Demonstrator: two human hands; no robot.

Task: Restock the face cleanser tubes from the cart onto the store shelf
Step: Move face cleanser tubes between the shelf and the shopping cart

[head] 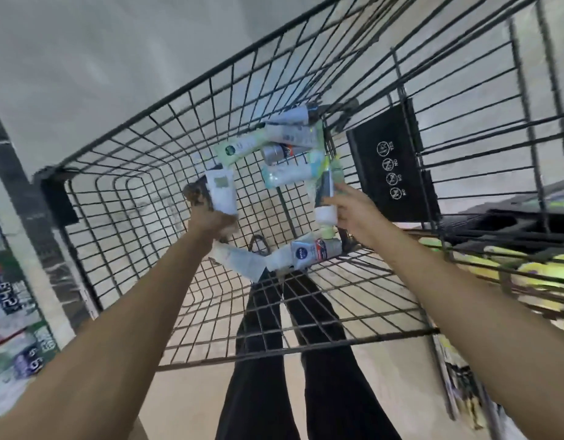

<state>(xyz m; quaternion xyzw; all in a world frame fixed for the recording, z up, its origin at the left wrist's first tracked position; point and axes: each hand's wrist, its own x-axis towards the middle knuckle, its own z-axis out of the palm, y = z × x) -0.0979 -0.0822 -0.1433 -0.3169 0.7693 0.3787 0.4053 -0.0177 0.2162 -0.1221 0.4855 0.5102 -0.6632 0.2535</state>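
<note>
Down inside the cart, bare wire floor lies open at left. The left hand grips a white tube upright, its long axis pointing away from the person. More tubes lie jumbled mid-basket. The right hand pinches a dark tube, white cap toward the person, beside the black flap.

Both forearms are bare, with no sleeves, watch or bands showing on either one. The left hand and the right hand wear no gloves or rings that can be made out. Lower down, the legs are clad in plain black trousers.
</note>
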